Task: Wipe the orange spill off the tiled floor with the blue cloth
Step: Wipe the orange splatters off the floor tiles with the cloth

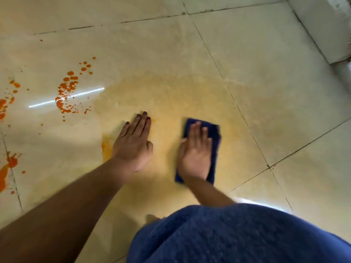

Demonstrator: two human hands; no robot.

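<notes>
Cloth first: the blue cloth [212,133] lies folded flat on the tiled floor [266,54], in the middle of a wide pale-orange smear [171,95]. Your right hand [195,150] presses on it with straight fingers; the palm covers most of the cloth and nothing is curled around it. The picture is a little blurred at this hand, so I judge you are in the middle of a wiping stroke.

Your left hand [133,143] rests flat on the wet tile just beside it, fingers together and straight, holding nothing. It seems to carry your weight.

The step in hand is the wiping itself, and I judge it is about half done. The part under your hands is already thinned to a film, but thick orange drops [66,92] sit well apart to the left, and more splashes [7,168] lie at the left edge, across a grout line. A small thick orange patch [104,147] also lies just beside your left wrist.

For the next move you should carry the cloth to the left, toward the drops, and perhaps turn it to a cleaner side. Move the left hand first, or it may smear the film.

Containers: no bucket or bowl is visible. Only a pale wall base [319,31] shows at the top right.
</notes>
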